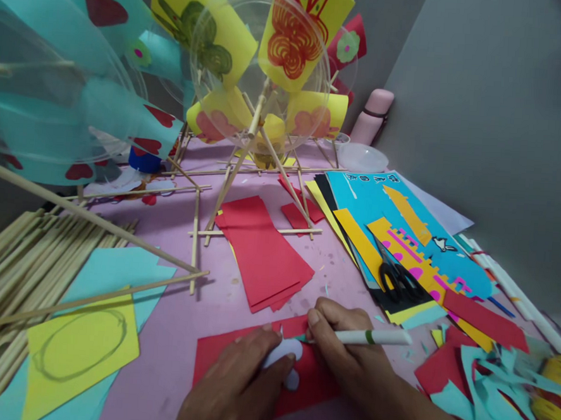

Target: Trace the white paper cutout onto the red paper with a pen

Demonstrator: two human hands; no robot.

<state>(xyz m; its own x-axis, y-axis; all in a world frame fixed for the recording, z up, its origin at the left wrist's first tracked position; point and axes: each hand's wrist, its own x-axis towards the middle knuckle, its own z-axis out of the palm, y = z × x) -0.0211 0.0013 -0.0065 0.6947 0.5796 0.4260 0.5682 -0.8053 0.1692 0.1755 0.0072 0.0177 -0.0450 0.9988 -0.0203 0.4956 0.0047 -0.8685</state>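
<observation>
My left hand [239,385] holds a small pale lilac rounded cutout [285,353] down against a sheet of red paper [307,392], its fingers and thumb over the piece. In my right hand [348,347] is a white marker pen [372,336] with a green band, held in a writing grip. Its green tip is beside the cutout's edge, over the red sheet. Part of the cutout is hidden under my left fingers. Ahead of both hands lies a stack of red paper pieces [263,253].
Stick-framed paper pinwheels [257,126] stand behind the hands. Bundled sticks [24,270] and yellow paper with a drawn oval [84,347] lie left. Black scissors [400,280] rest on coloured sheets [358,183] at right, near paper scraps [492,388]. A pink bottle [374,117] stands behind.
</observation>
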